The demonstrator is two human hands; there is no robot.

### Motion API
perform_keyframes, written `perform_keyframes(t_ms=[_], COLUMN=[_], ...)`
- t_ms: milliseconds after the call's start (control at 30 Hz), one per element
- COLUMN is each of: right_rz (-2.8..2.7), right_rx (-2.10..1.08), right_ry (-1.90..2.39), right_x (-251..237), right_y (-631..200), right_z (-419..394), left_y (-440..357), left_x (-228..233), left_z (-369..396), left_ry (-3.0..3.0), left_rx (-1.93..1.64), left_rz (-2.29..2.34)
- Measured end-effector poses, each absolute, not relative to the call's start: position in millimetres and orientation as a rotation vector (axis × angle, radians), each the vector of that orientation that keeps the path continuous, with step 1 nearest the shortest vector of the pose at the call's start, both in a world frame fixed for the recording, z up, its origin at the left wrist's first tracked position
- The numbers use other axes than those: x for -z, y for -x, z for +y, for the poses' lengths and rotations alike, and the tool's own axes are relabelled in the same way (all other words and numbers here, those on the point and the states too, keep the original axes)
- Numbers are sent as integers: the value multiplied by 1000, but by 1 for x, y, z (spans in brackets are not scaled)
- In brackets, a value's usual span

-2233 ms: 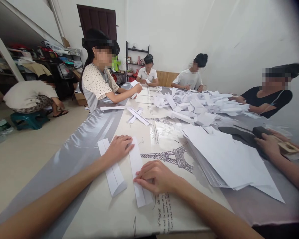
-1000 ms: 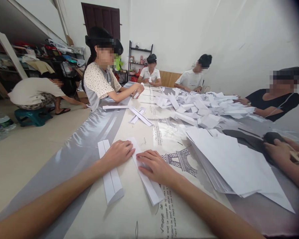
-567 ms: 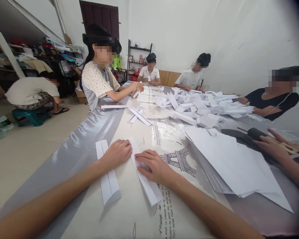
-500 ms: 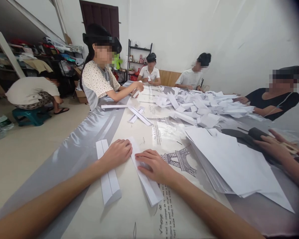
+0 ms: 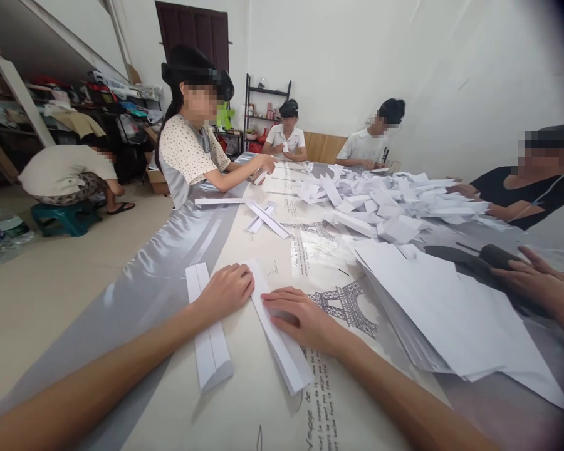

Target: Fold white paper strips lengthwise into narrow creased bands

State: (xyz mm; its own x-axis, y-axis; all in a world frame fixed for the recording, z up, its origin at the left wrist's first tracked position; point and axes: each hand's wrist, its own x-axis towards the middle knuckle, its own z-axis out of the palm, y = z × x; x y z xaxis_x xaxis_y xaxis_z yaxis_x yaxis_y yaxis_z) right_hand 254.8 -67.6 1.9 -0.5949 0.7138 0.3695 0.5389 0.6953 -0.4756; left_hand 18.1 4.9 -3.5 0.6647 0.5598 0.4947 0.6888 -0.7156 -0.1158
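Open ahead, paper at right

Past the left hand, bare counter runs to the crossed paper strips. Rightward, the stack of sheets and, beyond it, the folded-paper heap bar passage. Between the forearms, counter lies free nearer than both folded strips.

Soft, fairly even light fills the room, pale on the white wall and dim around the cluttered shelves; glare streaks the bench's satiny cloth, and faint shadows edge the paper strips. Wide-angle distortion stretches the right side, where a co-worker's hands look blurred, and black vignetting cuts the upper right corner.
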Motion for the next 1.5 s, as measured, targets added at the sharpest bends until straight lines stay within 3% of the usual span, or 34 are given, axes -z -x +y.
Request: perform_keyframes(t_ms=[400, 700, 867, 1500], right_rz=[-2356, -2547, -2637, -2693], right_rx=[-454, -113, 59, 255], right_ry=[966, 1045, 1046, 1018], right_x=[-4, -13, -24, -18], right_y=[-259, -265, -258, -288], right_z=[-73, -75, -71, -55], left_y=[-17, -7, -2, 5], left_x=[3, -12, -8, 2], left_z=[4, -1, 2, 14], left_ry=[2612, 2745, 2793, 2875], left_rx=[594, 445, 547, 756], left_rz=[-1023, -941, -918, -855])
